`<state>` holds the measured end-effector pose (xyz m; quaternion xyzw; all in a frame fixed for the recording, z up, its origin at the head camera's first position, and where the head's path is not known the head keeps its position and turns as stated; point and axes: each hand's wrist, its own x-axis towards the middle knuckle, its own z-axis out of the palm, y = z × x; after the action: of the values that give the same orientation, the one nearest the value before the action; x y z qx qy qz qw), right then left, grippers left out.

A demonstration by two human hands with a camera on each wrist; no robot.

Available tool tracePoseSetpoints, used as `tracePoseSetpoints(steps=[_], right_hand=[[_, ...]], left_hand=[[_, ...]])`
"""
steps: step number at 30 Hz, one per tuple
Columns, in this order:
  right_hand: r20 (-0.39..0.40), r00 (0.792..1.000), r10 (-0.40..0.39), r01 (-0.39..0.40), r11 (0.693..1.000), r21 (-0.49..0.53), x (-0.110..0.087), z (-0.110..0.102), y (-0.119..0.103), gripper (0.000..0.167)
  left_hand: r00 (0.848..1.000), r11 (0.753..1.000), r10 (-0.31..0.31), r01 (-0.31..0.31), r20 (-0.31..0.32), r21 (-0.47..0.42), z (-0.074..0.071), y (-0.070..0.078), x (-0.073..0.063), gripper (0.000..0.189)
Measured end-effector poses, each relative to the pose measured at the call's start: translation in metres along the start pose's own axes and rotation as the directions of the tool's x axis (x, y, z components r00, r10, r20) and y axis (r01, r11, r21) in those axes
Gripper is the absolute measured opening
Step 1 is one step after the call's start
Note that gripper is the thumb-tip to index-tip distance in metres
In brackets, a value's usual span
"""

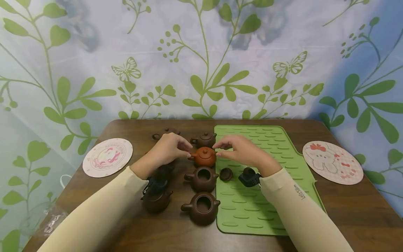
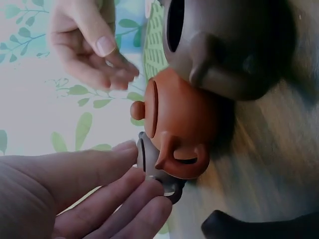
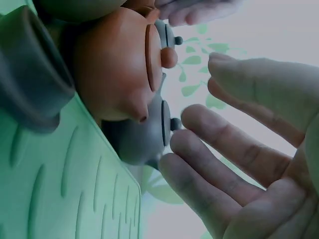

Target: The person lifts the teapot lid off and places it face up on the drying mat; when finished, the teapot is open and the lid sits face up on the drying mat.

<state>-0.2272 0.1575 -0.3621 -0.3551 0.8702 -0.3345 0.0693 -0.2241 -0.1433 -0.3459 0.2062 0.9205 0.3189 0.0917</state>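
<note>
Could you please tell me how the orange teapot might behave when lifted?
Matte and clay-like, the orange teapot is probably stiff but breakable, especially at the projecting spout. Its knobbed lid shows no visible fastening, so it might slide off if tilted.

One teapot (image 1: 204, 159) is orange-brown, the dash-patterned mat (image 1: 239, 211) green.

The left wrist camera (image 1: 154, 185) partly hides a dark teapot (image 1: 156, 203); print (image 1: 115, 145) on the left round mat (image 1: 107, 158) is too small to read. In the left wrist view, the left hand (image 2: 102, 196) partly covers a lidded teapot (image 2: 150, 160); the bottom edge crops an unidentifiable dark shape (image 2: 259, 227).
</note>
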Motion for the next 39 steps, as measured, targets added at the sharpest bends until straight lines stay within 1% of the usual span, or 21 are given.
tracePoseSetpoints(steps=[3, 8, 12, 16, 20, 23, 27, 31, 39], right_hand=[[-0.005, 1.000, 0.014, -0.014, 1.000, -0.022, 0.008, 0.002, -0.002, 0.030], [0.003, 0.999, 0.040, -0.040, 0.998, -0.039, 0.021, 0.007, -0.002, 0.032], [0.003, 0.999, 0.047, -0.046, 0.998, -0.034, 0.029, 0.012, -0.001, 0.033], [-0.004, 0.999, 0.048, -0.048, 0.999, -0.016, 0.033, 0.014, -0.001, 0.031], [-0.012, 0.998, 0.059, -0.059, 0.998, -0.008, 0.034, 0.016, -0.001, 0.030], [-0.015, 0.998, 0.069, -0.069, 0.998, 0.000, 0.035, 0.017, 0.000, 0.028], [-0.017, 0.998, 0.058, -0.058, 0.998, -0.002, 0.035, 0.019, 0.000, 0.024], [-0.021, 0.999, 0.044, -0.045, 0.999, -0.013, 0.037, 0.022, 0.000, 0.022], [-0.023, 0.997, 0.073, -0.073, 0.997, -0.018, 0.037, 0.026, -0.002, 0.024]], left_hand=[[0.999, 1.000, -0.009, 0.009, 0.035, 0.000, 0.000, 0.002, 0.005, 0.024], [0.997, 0.999, -0.043, 0.042, 0.060, 0.023, 0.000, 0.004, 0.014, 0.025], [0.994, 0.997, -0.081, 0.082, 0.079, -0.009, 0.001, 0.001, 0.020, 0.026], [0.992, 0.993, -0.096, 0.100, 0.085, -0.055, 0.001, -0.005, 0.022, 0.025], [0.993, 0.990, -0.089, 0.096, 0.077, -0.101, 0.002, -0.010, 0.024, 0.024], [0.993, 0.988, -0.087, 0.097, 0.083, -0.117, 0.002, -0.012, 0.024, 0.026], [0.992, 0.992, -0.078, 0.087, 0.102, -0.087, 0.004, -0.015, 0.023, 0.023], [0.992, 0.996, -0.067, 0.073, 0.105, -0.055, 0.005, -0.018, 0.023, 0.018], [0.992, 0.996, -0.056, 0.063, 0.110, -0.065, 0.007, -0.025, 0.025, 0.016]])
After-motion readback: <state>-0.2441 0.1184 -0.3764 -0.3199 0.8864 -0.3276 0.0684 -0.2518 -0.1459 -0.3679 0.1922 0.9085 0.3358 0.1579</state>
